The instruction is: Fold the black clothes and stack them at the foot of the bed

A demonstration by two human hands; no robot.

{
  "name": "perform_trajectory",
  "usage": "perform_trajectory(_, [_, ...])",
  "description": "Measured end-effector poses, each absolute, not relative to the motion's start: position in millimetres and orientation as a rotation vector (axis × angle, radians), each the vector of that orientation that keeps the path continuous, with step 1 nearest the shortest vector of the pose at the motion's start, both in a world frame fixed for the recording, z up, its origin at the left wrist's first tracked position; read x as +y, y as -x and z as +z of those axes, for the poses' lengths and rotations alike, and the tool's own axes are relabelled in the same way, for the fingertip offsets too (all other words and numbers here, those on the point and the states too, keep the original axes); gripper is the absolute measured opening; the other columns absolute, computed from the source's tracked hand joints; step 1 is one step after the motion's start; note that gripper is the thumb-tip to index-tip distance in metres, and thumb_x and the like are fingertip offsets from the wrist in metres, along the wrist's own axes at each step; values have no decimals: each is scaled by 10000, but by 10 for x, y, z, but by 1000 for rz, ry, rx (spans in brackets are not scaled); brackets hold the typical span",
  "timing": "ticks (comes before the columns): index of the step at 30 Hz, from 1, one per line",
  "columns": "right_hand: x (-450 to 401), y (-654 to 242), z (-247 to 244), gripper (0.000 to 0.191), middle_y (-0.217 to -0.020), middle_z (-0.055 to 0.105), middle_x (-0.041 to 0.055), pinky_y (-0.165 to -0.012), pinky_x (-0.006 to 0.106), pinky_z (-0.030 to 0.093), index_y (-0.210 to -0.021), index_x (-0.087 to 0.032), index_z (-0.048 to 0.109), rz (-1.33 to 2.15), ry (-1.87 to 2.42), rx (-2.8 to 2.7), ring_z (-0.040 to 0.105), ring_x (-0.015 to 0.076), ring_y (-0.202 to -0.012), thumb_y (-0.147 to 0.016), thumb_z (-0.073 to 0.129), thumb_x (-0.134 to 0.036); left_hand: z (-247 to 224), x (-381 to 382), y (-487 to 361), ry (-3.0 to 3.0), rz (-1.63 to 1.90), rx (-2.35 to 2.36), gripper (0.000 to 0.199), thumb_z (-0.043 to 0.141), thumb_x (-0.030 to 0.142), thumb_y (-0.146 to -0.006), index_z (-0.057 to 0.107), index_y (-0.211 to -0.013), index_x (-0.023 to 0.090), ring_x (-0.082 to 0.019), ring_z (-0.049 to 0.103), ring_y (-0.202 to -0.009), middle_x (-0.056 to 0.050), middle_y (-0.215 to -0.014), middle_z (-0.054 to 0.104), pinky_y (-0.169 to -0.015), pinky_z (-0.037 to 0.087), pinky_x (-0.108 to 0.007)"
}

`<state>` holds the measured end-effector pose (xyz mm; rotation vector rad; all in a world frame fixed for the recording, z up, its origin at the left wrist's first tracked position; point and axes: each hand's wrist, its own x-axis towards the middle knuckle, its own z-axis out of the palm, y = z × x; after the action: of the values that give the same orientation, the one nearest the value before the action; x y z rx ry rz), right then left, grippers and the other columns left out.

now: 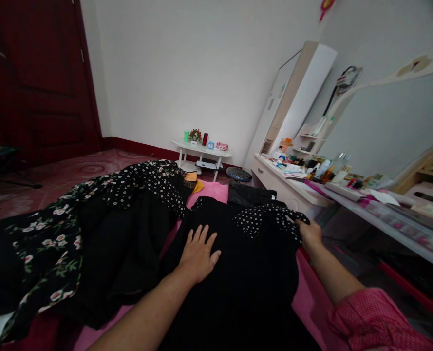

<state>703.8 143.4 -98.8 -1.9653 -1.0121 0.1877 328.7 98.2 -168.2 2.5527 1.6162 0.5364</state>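
Note:
A black garment point(238, 287) with white-dotted sleeves lies spread over a pink cloth point(313, 297) in front of me. My left hand point(198, 256) rests flat on its upper part, fingers spread. At the right, my right hand point(309, 235) grips the end of the dotted sleeve point(263, 219), its fingertips partly hidden by the fabric. To the left lies a heap of dark clothes, with a floral black garment point(55, 248) and a dotted one point(139, 180) on it.
Folded dark clothing point(251, 192) and yellow-orange fabric point(197, 186) lie beyond the garment. A dressing table point(289, 180) crowded with bottles stands along the right, below a mirror point(395, 126). A low white table point(201, 148) is by the far wall, and a dark red door point(37, 73) is at left.

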Motion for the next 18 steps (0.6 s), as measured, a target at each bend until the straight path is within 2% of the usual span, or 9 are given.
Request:
perform_trajectory(5, [1328,-6818,-1067,259,-914,680,163,-886,502,415,-851,-142,689,141,2325,-1420,602,381,-1021,-601,628,-115,-1722,983,-3296,-2576,549,1644,573,318,548,-913,400,-1407,269,-309,193,-1404,-82,-1518,281,-1128,134,-515])
perform_trajectory(7, [1405,-6643,-997,370,-1052,644,180,-912,515,396,-962,-147,673,81,2360,-1527,546,391,-1106,-595,636,-117,-1716,981,-3297,-2580,548,1649,567,315,541,-916,400,-1406,269,-309,196,-1403,-81,-1516,286,-1127,134,-518])
perform_trajectory(9, [1517,-6440,-899,537,-1229,558,173,-927,471,401,-1184,-168,583,-71,2311,-1664,504,363,-1164,-648,616,-153,-1705,979,-3298,-2579,543,1652,564,319,538,-916,402,-1405,268,-310,201,-1402,-82,-1516,286,-1127,133,-519])
perform_trajectory(11, [1621,-6220,-847,654,-1351,465,137,-903,388,433,-1349,-208,435,-194,2176,-1855,541,295,-1125,-713,580,-173,-1699,979,-3296,-2576,544,1649,565,324,539,-914,404,-1404,269,-309,200,-1402,-80,-1517,284,-1129,134,-517])
perform_trajectory(13, [1694,-6016,-878,751,-1415,402,104,-865,321,455,-1421,-243,326,-187,2025,-2081,583,235,-1058,-726,603,-183,-1698,981,-3292,-2572,547,1637,567,328,542,-911,402,-1404,272,-306,197,-1403,-76,-1518,283,-1130,137,-516])
perform_trajectory(14, [1716,-5935,-917,773,-1416,406,86,-861,298,455,-1423,-261,323,-141,1973,-2182,590,215,-1047,-719,635,-192,-1699,983,-3288,-2570,550,1631,567,329,543,-910,401,-1405,275,-305,196,-1404,-73,-1518,284,-1131,137,-515])
perform_trajectory(16, [1734,-5840,-998,679,-1333,500,61,-864,277,447,-1352,-269,439,-78,1928,-2328,594,201,-1044,-717,676,-234,-1701,988,-3282,-2565,559,1621,567,330,544,-909,400,-1405,278,-300,195,-1405,-71,-1518,285,-1133,138,-513])
perform_trajectory(18, [1724,-5851,-1023,386,-1166,611,74,-865,312,442,-1179,-232,598,-105,1949,-2344,603,227,-1031,-805,606,-329,-1700,993,-3279,-2558,566,1618,567,330,542,-909,400,-1405,277,-299,195,-1405,-72,-1519,282,-1134,136,-513])
